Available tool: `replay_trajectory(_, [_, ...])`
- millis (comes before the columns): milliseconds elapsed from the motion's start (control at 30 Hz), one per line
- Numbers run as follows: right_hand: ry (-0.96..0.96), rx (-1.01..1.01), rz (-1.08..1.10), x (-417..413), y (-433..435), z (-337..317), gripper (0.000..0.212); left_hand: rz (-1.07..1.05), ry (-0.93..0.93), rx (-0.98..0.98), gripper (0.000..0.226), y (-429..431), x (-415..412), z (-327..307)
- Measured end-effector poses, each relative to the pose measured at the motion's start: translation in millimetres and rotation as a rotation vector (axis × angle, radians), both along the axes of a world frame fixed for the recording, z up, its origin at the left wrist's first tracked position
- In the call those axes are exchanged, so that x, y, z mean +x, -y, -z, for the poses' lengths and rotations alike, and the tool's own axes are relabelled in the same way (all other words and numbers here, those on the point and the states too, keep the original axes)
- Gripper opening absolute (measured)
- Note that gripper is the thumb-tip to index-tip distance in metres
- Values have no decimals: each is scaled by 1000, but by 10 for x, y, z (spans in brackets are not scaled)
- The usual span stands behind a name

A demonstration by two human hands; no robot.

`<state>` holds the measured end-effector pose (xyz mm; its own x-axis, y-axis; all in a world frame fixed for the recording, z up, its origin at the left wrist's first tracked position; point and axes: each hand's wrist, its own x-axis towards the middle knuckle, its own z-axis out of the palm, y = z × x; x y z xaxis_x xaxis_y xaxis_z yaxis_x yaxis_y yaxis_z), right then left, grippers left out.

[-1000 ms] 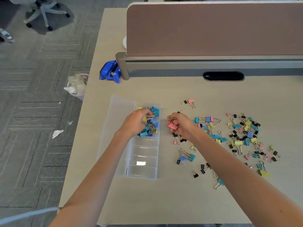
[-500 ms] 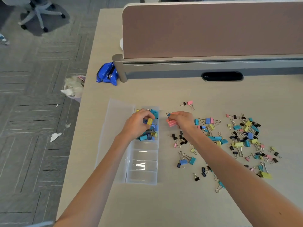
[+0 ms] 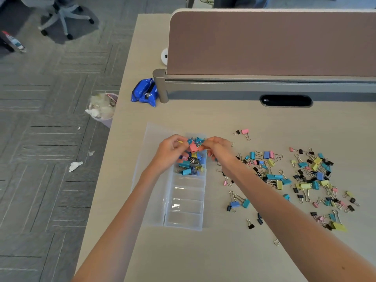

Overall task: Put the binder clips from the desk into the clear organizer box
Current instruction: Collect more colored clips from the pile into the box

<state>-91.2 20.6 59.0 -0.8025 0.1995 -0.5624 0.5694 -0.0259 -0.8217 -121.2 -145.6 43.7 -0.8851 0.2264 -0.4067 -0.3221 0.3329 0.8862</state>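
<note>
Over the far end of the clear box (image 3: 184,224) your two hands meet, fingertips nearly together. Your right hand (image 3: 220,152) pinches a pink clip (image 3: 192,147) at its fingertips and holds it just above the farthest compartment. Your left hand (image 3: 169,154) sits on the other side with its fingers curled, the tips right against that same clip. A sliver of yellow shows by its thumb, but I cannot tell whether that hand grips anything.

Under your hands, the farthest compartment holds a pile of clips (image 3: 191,166) in blue, teal, yellow and pink. The box lies lengthwise away from you on the desk (image 3: 203,255), near its left edge, and its lid (image 3: 151,186) is folded open flat to the left.

To the right of the box, the loose clips (image 3: 309,176) are scattered across the desk in several colours and sizes. The nearest ones lie partly under your right forearm, and a pink and black pair (image 3: 243,132) lies apart at the far side.

Farther back, a blue packet (image 3: 145,93) rests against the post of the partition (image 3: 264,43). On the floor to the left stand a waste bin (image 3: 103,108) full of paper and an office chair (image 3: 61,15).
</note>
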Motion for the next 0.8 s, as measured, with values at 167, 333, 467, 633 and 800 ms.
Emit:
replay_trajectory(167, [-73, -18, -69, -12, 122, 50, 7, -116, 26, 92, 16, 96, 15, -35])
replay_trajectory(333, [-126, 835, -591, -35, 82, 267, 28, -223, -39, 18, 15, 265, -2, -46])
replay_trajectory(467, [-192, 1125, -795, -25, 163, 324, 37, -257, -52, 6, 15, 372, 6, -51])
replay_trajectory(633, [-338, 1127, -765, -18, 209, 331, 40, -288, -79, 15, 18, 381, 29, -52])
replay_trajectory(800, [-256, 821, -728, -64, 335, 283, 38, -309, -124, -15, 18, 368, 41, -64])
